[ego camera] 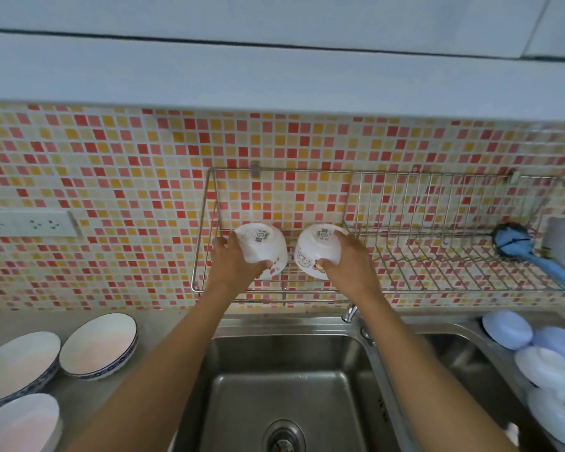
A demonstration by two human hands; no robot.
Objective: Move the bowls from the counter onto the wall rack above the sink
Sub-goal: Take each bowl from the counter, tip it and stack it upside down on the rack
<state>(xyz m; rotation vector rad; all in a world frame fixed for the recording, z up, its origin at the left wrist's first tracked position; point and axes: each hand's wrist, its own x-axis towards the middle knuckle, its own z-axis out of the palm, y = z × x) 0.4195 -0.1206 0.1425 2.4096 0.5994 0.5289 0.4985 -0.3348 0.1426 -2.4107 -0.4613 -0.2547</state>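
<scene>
Steel wire made up the wall rack (405,230), spreading far to the right of both hands. Below the arms lay the sink (284,380). At the rack's left end, the left hand (232,259) gripped one upturned white bowl (265,246), and the right hand (346,259) gripped another bowl (317,246) just beside it.
</scene>
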